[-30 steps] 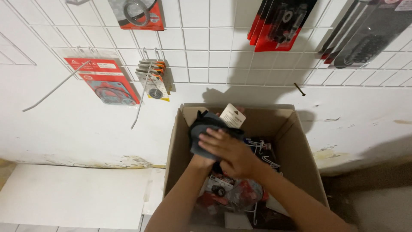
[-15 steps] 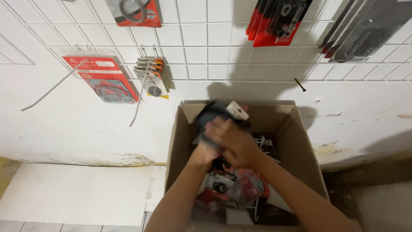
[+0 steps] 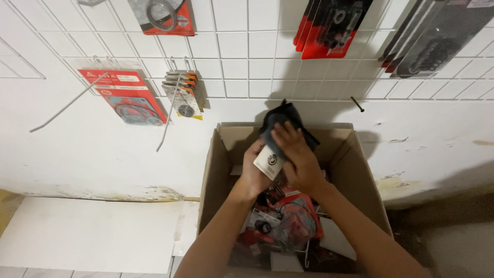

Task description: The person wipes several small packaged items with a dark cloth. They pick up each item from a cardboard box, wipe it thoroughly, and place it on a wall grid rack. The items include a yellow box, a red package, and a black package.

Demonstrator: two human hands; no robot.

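Both hands grasp one dark packet [image 3: 284, 122] with a white card label, held above the far edge of the open cardboard box [image 3: 360, 170]. The left hand [image 3: 256, 172] clenches the packet from below, its grip closed around the lower end where the white label shows; the right hand [image 3: 299, 157] wraps over the top and front, fingers [image 3: 282, 135] spread across the dark part.

Compared with a second ago, the packet sits higher: it was down inside the box mouth then, level with the far flap, and now its top pokes above the box's far rim against the white wall. The label has also turned, from pointing up and to the right to facing down toward the camera. I judge that the packet is being lifted clear of the box and turned over in the hands.

Inside the box lie more red and clear blister packs [image 3: 288, 221], heaped near the middle and near edge, along with a few loose wire hooks. On the wall behind, a white wire grid [image 3: 231, 51] carries hanging red card packs [image 3: 126, 95], a small stack of bearing packs [image 3: 182, 92], and several bare hooks.
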